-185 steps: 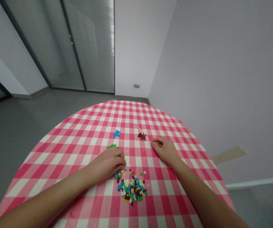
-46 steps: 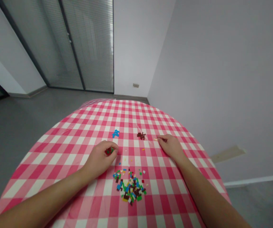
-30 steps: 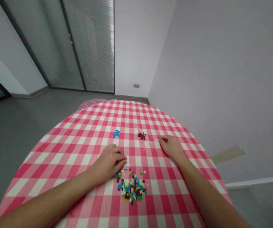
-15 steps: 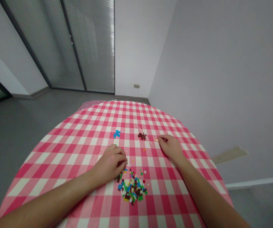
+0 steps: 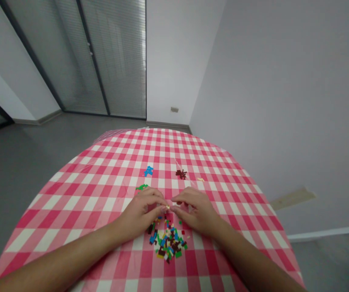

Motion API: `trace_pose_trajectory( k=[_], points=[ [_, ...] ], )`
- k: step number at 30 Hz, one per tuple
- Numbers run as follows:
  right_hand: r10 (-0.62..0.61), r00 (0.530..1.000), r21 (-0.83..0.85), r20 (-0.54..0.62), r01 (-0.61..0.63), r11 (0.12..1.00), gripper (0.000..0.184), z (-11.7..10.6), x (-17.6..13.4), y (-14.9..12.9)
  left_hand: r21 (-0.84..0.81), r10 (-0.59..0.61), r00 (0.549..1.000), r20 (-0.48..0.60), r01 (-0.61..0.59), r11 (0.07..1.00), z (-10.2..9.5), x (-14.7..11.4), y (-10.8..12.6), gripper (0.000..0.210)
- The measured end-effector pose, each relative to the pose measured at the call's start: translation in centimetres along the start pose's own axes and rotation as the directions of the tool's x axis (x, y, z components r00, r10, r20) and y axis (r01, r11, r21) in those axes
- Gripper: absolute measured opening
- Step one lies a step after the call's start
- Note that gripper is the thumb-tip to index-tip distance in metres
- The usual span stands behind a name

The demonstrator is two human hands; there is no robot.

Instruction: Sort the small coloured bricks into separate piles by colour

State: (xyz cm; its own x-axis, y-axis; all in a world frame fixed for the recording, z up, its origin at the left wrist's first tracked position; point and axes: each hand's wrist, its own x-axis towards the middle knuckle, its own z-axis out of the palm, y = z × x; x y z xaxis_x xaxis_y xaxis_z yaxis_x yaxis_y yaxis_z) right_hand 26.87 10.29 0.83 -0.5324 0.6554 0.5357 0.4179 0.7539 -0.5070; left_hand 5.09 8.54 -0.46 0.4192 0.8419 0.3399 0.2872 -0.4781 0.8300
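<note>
A tiny pale yellow toy brick point(image 5: 168, 207) is pinched at the fingertips of my left hand point(image 5: 145, 211), just above the table. Close on its other side is my right hand point(image 5: 198, 210), thumb and forefinger a little apart, thumb tip near the brick. Whether that thumb touches it I cannot tell. Below both hands lies a mixed pile of small toy bricks point(image 5: 170, 244) in green, blue, brown, white, yellow and red. Behind my left hand, green bricks point(image 5: 142, 187) are partly covered by it.
Farther back on the checkered tablecloth point(image 5: 113, 170) lie a cluster of blue bricks point(image 5: 148, 170), a cluster of dark brown bricks point(image 5: 180, 174) and a few pale yellow bricks point(image 5: 200, 179). A wall point(image 5: 277, 101) rises beyond the table's right edge.
My right hand has come from the pale yellow bricks at the back right toward my left hand. My left hand has shifted slightly; a small pale brick now shows between them.
</note>
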Motion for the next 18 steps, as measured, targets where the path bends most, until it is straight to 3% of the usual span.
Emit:
trace_pose_trajectory(
  k=[6,18],
  points=[
    [-0.053,0.997,0.026,-0.055,0.055,0.998,0.010,0.63,0.00,-0.47,-0.049,-0.045,0.999,0.011,0.045,0.998,0.10,0.09,-0.13,0.015],
    [-0.064,0.998,0.039,-0.024,0.065,0.997,0.010,0.72,-0.10,-0.62,-0.047,-0.067,0.995,0.080,0.071,0.996,0.16,0.10,-0.40,0.021]
  ],
)
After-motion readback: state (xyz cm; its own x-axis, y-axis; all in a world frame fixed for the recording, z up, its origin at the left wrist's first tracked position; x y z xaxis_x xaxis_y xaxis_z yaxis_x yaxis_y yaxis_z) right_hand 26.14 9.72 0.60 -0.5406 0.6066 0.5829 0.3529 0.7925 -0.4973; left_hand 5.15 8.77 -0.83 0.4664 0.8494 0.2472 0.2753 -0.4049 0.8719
